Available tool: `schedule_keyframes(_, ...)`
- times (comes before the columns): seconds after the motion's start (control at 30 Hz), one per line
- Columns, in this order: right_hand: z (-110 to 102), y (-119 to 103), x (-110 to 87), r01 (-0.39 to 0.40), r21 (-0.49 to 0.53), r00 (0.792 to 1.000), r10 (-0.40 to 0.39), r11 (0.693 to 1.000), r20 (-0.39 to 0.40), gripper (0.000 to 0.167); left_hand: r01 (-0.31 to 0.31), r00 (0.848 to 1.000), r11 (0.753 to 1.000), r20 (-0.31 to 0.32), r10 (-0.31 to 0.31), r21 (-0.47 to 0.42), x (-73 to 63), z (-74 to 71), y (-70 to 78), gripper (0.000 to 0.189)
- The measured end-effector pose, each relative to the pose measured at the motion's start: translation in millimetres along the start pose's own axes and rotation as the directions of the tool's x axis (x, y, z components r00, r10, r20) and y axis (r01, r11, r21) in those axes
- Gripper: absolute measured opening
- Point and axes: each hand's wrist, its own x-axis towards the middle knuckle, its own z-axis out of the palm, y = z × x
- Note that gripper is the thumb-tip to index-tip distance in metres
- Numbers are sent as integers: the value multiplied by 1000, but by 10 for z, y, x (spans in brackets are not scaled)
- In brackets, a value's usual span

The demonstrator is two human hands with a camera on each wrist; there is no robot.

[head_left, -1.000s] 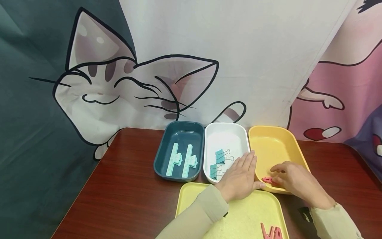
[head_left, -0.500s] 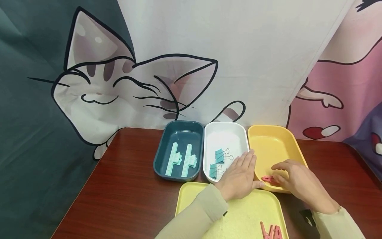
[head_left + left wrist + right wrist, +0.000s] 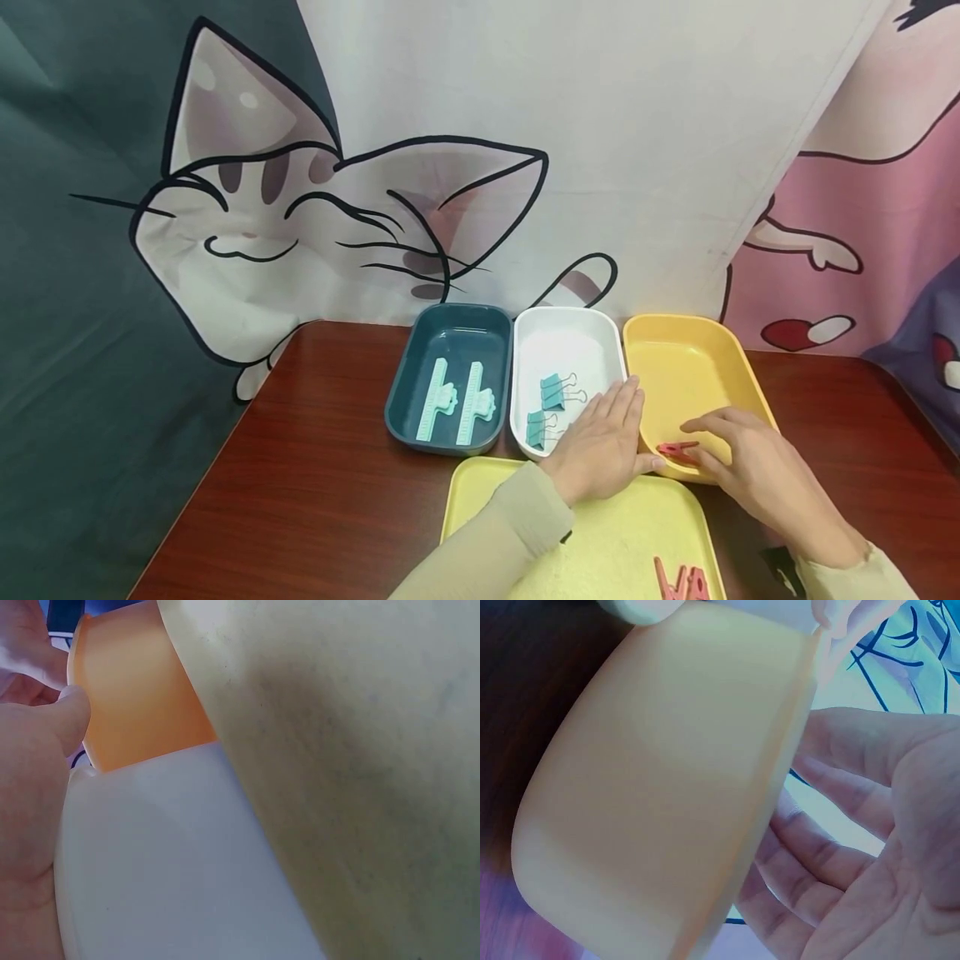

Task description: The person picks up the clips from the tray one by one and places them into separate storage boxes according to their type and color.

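Observation:
My left hand (image 3: 600,446) lies with straight fingers over the near right part of the white tray (image 3: 570,321), its thumb reaching to the yellow-orange tray's edge. Two teal binder clips (image 3: 555,392) sit in the white tray beside the fingers. My right hand (image 3: 765,467) is over the near right of the yellow-orange tray (image 3: 675,333), fingers bent loosely and thumb apart from them. A red clothespin (image 3: 677,452) lies in that tray by the thumb tip; whether they touch I cannot tell. The right wrist view shows the right hand's fingers (image 3: 810,847) behind the tray wall.
A dark blue tray (image 3: 465,312) at the left holds two mint ruler clips (image 3: 472,404). Nearer me is a pale yellow tray (image 3: 630,542) with red clothespins (image 3: 684,583) at its lower right. All stand on a brown wooden table (image 3: 322,467), with a printed curtain (image 3: 637,125) behind.
My right hand has drawn slightly back to the right, and its fingers have spread away from the clothespin, which stays in the tray. My left hand has stayed put.

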Motion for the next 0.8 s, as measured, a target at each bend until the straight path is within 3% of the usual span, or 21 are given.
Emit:
schedule_keyframes(0.23,-12,-73,-66,41,1,997,-41,999,-70,36,0,1000,1000,6,0,6,1,-13,10,84)
schedule_keyframes(0.5,-67,-166,-121,52,18,994,-50,998,-94,39,-10,1000,1000,-8,10,28,-4,-20,13,84)
schedule_keyframes(0.63,-90,-203,-153,76,48,991,-70,996,-115,24,-8,1000,1000,-9,8,28,-6,-15,10,85)
schedule_keyframes(0.8,-101,-278,-193,123,95,986,-110,988,-127,56,0,1000,1000,-5,0,29,-8,-7,9,84)
